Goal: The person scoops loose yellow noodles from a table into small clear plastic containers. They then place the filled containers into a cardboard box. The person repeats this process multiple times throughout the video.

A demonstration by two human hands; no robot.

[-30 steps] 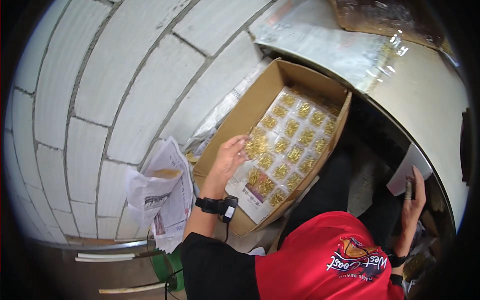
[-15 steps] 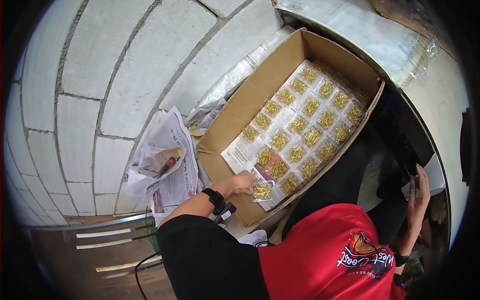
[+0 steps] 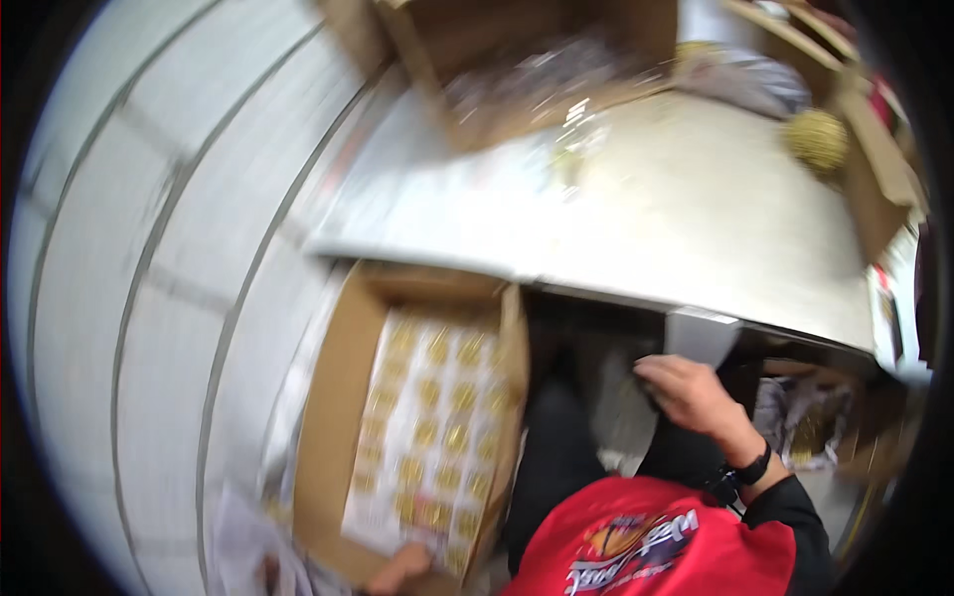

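Observation:
A long cardboard carton (image 3: pixel 333 437) stands at the left. Inside it, small clear packs of gold-coloured pins or screws (image 3: pixel 425 432) lie in rows over printed paper (image 3: pixel 363 512). My left hand (image 3: pixel 402 568) is at the carton's near end, beside the closest packs; motion smears its fingers, so whether it holds anything cannot be made out. Above my lap, just below the worktable's edge, my right hand (image 3: pixel 691 397) has its fingers stretched out to the left, with nothing visible in them. A pale grey panel (image 3: pixel 701 336) stands just beyond it.
A pale worktable (image 3: pixel 686 219) spans the far side. On it are a carton with clear plastic (image 3: pixel 542 79), a gold-coloured ball-shaped bundle (image 3: pixel 817 141) and another carton (image 3: pixel 874 179). A lined box (image 3: pixel 795 422) stands under the table at right. A block wall (image 3: pixel 129 298) bounds the left.
The view has swung right and up, bringing the worktable into sight. My left hand held a clear pack over the carton's near end. My right hand has come away from the grey panel.

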